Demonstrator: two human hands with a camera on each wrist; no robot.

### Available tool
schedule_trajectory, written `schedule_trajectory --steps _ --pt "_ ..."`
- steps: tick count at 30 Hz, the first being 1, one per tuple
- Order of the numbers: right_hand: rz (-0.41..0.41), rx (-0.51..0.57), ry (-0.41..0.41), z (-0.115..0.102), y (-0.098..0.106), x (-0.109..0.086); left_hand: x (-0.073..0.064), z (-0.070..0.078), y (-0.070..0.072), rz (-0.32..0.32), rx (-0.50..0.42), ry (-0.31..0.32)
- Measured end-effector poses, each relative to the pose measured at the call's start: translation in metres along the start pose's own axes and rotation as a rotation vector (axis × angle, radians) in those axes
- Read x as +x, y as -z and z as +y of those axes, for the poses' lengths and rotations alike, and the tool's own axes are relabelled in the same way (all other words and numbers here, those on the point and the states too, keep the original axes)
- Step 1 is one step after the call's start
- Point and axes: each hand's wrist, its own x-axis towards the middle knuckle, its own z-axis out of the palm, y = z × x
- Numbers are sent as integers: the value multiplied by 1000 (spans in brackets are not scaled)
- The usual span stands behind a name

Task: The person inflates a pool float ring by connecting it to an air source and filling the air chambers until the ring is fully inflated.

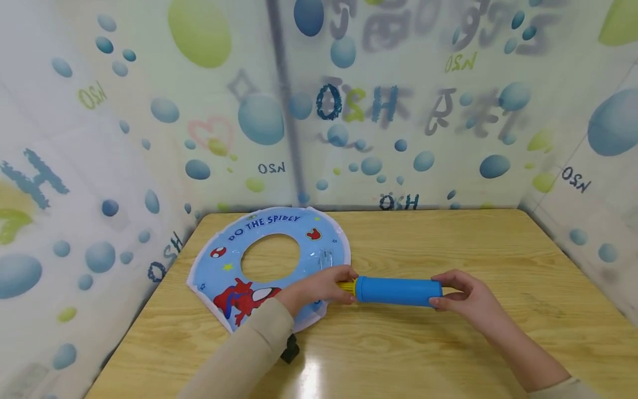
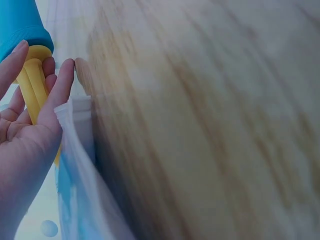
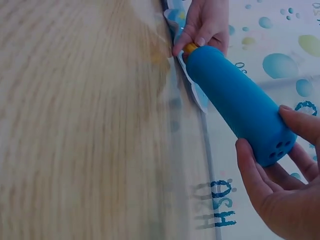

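Observation:
A blue hand pump [image 1: 399, 291] with a yellow end lies level between my two hands, over the table. My left hand [image 1: 324, 285] holds the ribbed yellow part [image 2: 34, 90], thumb and fingers on either side of it. At the other end, my right hand [image 1: 473, 302] grips the blue barrel by its rim; small holes dot that end face [image 3: 280, 147] in the right wrist view. A flat light-blue swim ring [image 1: 204, 269] with a red cartoon figure and white edge lies under my left hand and forearm. Whether the pump touches the ring's valve is hidden.
The light wood table [image 1: 498, 249] meets a wall covering [image 1: 428, 127] printed with blue and green drops at its back and sides. A small black object [image 1: 290, 350] shows beneath the left sleeve [image 1: 249, 354].

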Motion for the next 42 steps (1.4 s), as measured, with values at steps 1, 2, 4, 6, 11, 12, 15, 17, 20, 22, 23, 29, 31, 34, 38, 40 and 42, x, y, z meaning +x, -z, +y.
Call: schedule_trajectory --steps 1,2,4,6,11,12,15,17,20,22,23,29,31,34,38,40,42 --pt "6 -2 0 0 0 -1 0 0 0 -5 -4 -3" --pt "13 -6 3 0 1 -2 0 1 0 -11 -9 -9" --pt "35 -15 14 0 5 -6 1 1 1 -21 -20 -18" --pt "57 -20 26 1 12 -10 2 1 0 -24 -30 -18" --pt "88 12 69 6 39 -24 2 3 -2 -2 -17 4" --pt "92 18 82 7 45 -27 2 4 -3 3 -9 11" --pt "122 16 108 12 64 -37 1 7 -6 5 -5 22" --pt "161 -29 117 14 76 -43 2 9 -8 1 -23 22" --pt "229 -112 124 16 90 -52 4 11 -12 -5 -73 14" --pt "279 -166 144 17 97 -59 5 12 -14 -8 -105 13" --pt "305 -182 161 17 101 -62 6 12 -15 -8 -114 14" --pt "409 -260 229 15 113 -74 9 15 -17 -23 -112 -6" --pt "402 -251 234 14 114 -75 10 15 -17 -31 -107 -11" --pt "366 -228 214 12 111 -74 10 15 -17 -41 -89 -13" --pt "298 -181 133 10 97 -69 10 15 -17 -60 -89 -16" --pt "256 -110 99 9 89 -65 10 14 -16 -68 -98 -22" --pt "226 -51 63 8 79 -62 10 15 -16 -72 -91 -20"
